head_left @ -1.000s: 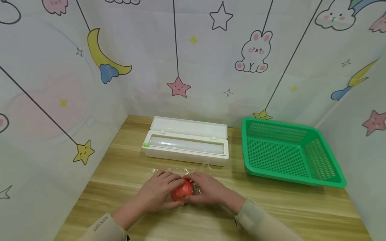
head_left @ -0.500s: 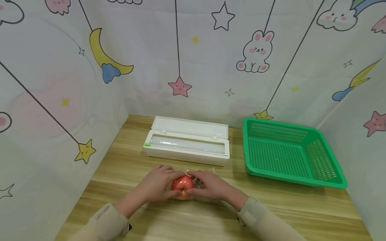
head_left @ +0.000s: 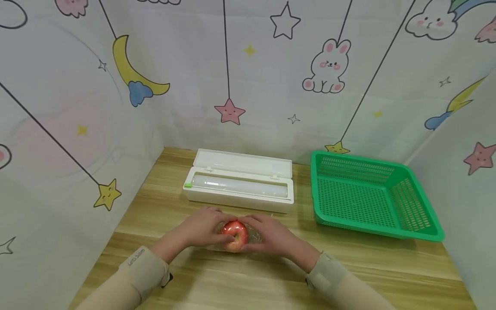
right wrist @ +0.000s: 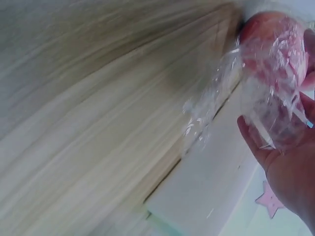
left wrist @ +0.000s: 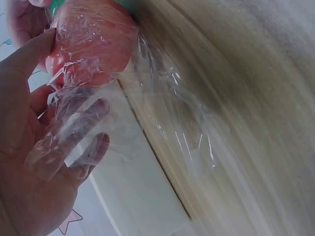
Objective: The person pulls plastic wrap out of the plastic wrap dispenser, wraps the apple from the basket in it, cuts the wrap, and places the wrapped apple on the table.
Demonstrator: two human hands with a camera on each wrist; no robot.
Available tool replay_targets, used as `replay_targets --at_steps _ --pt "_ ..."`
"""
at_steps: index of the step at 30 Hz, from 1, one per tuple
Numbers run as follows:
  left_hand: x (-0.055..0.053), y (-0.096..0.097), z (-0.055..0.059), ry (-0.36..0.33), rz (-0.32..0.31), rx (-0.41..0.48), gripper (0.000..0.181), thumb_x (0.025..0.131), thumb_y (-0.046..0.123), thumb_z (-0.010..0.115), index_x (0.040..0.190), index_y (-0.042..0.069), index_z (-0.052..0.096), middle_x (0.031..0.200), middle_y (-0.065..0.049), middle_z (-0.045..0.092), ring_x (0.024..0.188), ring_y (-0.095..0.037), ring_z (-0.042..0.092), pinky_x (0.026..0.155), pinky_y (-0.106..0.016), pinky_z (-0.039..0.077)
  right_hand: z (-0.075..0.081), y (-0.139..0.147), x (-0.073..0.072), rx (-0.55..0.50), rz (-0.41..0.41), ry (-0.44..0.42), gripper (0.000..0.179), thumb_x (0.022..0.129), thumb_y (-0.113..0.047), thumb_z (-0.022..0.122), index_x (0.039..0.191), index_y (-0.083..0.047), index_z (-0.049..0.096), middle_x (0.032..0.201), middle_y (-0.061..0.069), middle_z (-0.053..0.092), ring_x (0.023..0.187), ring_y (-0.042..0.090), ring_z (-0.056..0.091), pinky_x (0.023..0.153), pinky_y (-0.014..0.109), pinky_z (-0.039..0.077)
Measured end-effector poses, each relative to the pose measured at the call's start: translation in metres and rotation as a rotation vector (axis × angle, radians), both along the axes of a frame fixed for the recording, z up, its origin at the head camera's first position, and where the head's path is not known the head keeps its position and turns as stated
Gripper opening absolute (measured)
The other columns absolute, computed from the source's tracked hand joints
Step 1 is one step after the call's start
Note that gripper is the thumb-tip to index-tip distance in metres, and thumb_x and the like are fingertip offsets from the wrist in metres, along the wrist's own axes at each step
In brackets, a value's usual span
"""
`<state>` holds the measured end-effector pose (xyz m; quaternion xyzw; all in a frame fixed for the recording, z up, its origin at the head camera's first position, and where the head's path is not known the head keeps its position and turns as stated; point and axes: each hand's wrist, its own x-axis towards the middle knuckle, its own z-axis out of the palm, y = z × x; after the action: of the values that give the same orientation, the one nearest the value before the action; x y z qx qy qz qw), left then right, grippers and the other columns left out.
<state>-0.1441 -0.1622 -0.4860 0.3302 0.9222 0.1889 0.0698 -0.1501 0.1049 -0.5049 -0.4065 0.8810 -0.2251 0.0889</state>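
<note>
A red apple [head_left: 234, 236] with clear cling film [left wrist: 74, 123] around it is held between both hands in front of the white box. On its left side, my left hand [head_left: 201, 228] grips it with curled fingers and thumb. The right hand [head_left: 273, 237] holds the other side, its fingers over the top and its thumb low. Loose film hangs crumpled off the apple in both wrist views, some of it lying across the fingers. The apple's yellowish dimpled end faces up toward the head camera.
Behind the hands stands a white cling film box [head_left: 238, 206] with its lid up and a film roll [head_left: 240, 186] inside. A green plastic basket [head_left: 319, 206] sits at the right. Cloth walls with cartoon prints enclose the wooden table [head_left: 155, 206].
Both hands have shifted slightly away from the person with the apple. The apple has turned, so its dimpled end now shows more. Less loose film shows beyond the fingers.
</note>
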Motion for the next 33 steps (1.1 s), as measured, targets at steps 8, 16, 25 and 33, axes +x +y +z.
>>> replay_targets --at_steps 8,16,25,33 --pt "-0.002 -0.003 -0.003 -0.069 0.032 0.010 0.054 0.098 0.057 0.073 0.138 0.022 0.073 0.104 0.008 0.074 0.097 -0.016 0.064 0.085 -0.040 0.055 -0.009 -0.009 0.009 0.043 0.002 0.037 0.099 0.087 -0.048 0.089 0.166 -0.018 0.037 0.148 0.005 0.058 0.131 0.027 0.062 0.106 0.052 0.055" --pt "0.011 -0.001 0.001 0.248 0.047 -0.061 0.062 0.095 0.059 0.074 0.138 0.014 0.070 0.135 -0.004 0.073 0.129 -0.033 0.064 0.110 -0.058 0.048 -0.009 -0.015 0.003 0.061 -0.034 0.003 0.087 0.091 -0.045 0.086 0.162 -0.015 0.044 0.144 0.007 0.062 0.129 0.028 0.064 0.107 0.050 0.055" --pt "0.030 0.002 -0.013 0.580 -0.084 -0.122 0.070 0.079 0.061 0.088 0.132 0.017 0.074 0.133 -0.001 0.073 0.120 -0.022 0.068 0.102 -0.045 0.055 -0.008 -0.013 -0.007 0.043 -0.003 -0.035 0.087 0.091 -0.045 0.085 0.162 -0.013 0.045 0.151 0.007 0.060 0.134 0.027 0.061 0.111 0.048 0.052" --pt "0.031 0.001 -0.019 0.454 -0.032 -0.034 0.063 0.085 0.053 0.088 0.134 0.017 0.073 0.135 0.000 0.072 0.120 -0.019 0.069 0.102 -0.047 0.055 -0.008 -0.014 -0.016 0.037 0.030 -0.089 0.084 0.092 -0.048 0.082 0.160 -0.011 0.049 0.151 0.005 0.061 0.138 0.025 0.058 0.117 0.047 0.046"
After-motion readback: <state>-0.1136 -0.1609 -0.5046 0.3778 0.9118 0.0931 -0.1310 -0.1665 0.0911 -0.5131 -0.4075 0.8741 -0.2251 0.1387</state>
